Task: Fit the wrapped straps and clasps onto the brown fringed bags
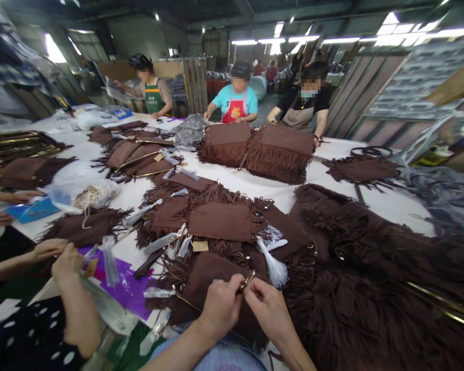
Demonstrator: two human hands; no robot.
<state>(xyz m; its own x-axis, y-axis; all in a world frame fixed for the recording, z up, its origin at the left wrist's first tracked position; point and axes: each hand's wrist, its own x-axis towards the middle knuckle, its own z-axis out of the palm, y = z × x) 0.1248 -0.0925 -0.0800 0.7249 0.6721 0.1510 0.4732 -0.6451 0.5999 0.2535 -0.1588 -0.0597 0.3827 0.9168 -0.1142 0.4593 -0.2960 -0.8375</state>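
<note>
Low in the centre of the head view, my left hand (223, 303) and my right hand (266, 301) meet, thumbs and fingertips pinched together. Between them is a small gold-coloured metal fitting (249, 279), with a bit of dark strap partly hidden by my fingers. Its exact kind is too small to make out. Below and behind my hands lies a brown fringed bag (203, 278) with a gold-edged seam, close to my lap. A plastic-wrapped piece (159, 292) is fixed at its left end. Just beyond my right hand lies a white tassel-like bundle of threads (272, 263).
More brown fringed bags (219, 220) lie ahead, with tall stacks (278, 147) farther back. A large fringed pile (375, 278) fills the right. At left, a co-worker's hands (64, 257) work above a purple sheet (133, 288). Several people stand across the white table (334, 193).
</note>
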